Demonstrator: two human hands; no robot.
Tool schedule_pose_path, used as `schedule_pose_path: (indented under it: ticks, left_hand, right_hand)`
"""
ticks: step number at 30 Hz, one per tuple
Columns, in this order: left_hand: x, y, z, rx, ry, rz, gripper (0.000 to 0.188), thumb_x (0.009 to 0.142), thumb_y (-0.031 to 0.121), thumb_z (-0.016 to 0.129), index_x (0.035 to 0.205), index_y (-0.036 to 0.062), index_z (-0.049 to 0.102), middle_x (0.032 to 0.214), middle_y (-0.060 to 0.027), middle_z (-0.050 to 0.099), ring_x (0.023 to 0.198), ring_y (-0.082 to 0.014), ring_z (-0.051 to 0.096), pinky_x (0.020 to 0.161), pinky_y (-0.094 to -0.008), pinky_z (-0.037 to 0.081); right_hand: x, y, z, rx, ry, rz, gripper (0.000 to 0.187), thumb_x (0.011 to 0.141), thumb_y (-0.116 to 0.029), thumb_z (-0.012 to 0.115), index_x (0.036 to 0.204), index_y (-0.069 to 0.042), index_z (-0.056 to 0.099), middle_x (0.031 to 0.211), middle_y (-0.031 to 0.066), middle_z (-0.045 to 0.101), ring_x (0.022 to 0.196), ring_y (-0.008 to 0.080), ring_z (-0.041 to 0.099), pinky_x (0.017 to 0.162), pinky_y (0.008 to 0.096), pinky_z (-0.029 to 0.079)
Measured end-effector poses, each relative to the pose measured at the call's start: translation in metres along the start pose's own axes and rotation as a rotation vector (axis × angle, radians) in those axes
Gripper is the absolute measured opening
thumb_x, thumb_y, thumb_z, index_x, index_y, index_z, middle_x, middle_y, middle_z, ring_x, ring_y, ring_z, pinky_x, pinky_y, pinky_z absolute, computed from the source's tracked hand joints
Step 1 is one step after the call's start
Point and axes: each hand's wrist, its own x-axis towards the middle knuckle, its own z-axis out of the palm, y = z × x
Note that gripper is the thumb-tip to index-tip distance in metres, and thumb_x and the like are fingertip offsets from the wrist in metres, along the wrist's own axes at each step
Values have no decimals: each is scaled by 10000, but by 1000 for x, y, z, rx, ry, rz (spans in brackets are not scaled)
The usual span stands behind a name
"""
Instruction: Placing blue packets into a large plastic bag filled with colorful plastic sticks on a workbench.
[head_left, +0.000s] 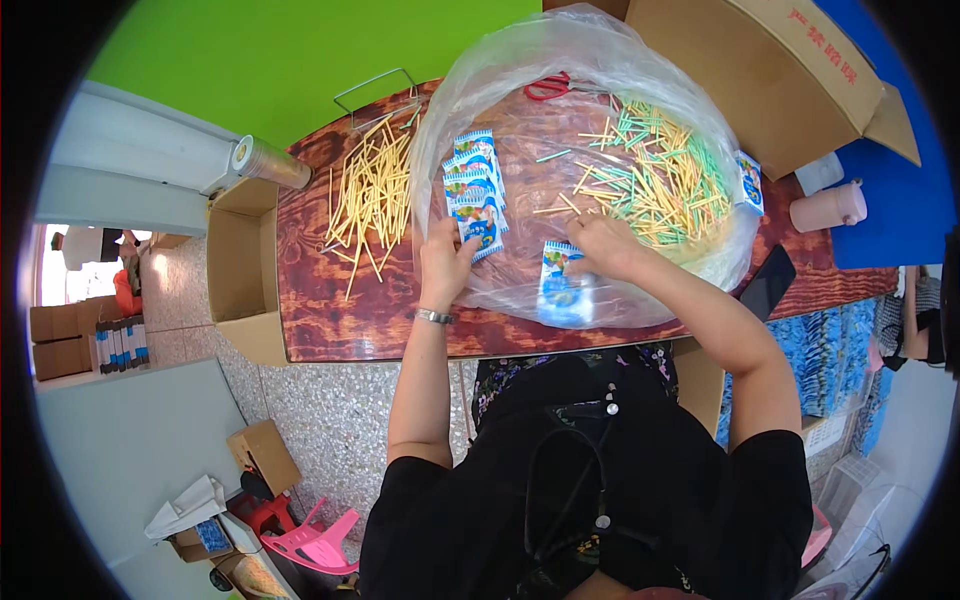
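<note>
A see-through plastic bag (500,95) lies spread over the tabletop in front of me. On its left part, several blue-and-white packets (473,180) overlap in a column. My left hand (446,265) is closed on the lower left edge of the nearest one, thumb over its face. Right of them lies a single blue-and-white packet (566,298), shiny in the light. My right hand (607,246) pinches this packet near its upper right corner; the fingertips are partly hidden. Just beyond that hand, many thin yellow and green sticks (665,180) are heaped in the bag.
More yellow sticks (372,190) lie in a pile at the left. Red-handled scissors (547,87) rest at the back. To the right are a dark phone (769,283), a pink cup (828,207) and a large cardboard box (750,80). A clear tube-shaped container (270,163) stands at the left edge.
</note>
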Motion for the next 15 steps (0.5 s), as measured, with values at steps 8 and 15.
schedule_pose_path:
  ticks: [8, 15]
  left_hand:
    - [-28, 70, 37, 363, 206, 454, 476, 809, 167, 736, 1215, -4, 556, 1155, -204, 572, 1078, -331, 538, 927, -416, 429]
    - [-23, 86, 65, -298, -320, 110, 165, 878, 149, 689, 876, -16, 685, 660, 21, 624, 602, -33, 512, 554, -216, 433]
  right_hand:
    - [-16, 20, 9, -168, 328, -145, 171, 844, -248, 646, 941, -109, 662, 1006, 108, 665, 960, 308, 646, 722, 432, 547]
    - [-35, 2, -36, 499, 450, -220, 256, 839, -186, 655, 1078, -94, 668, 961, 129, 658, 895, 333, 636, 762, 385, 519]
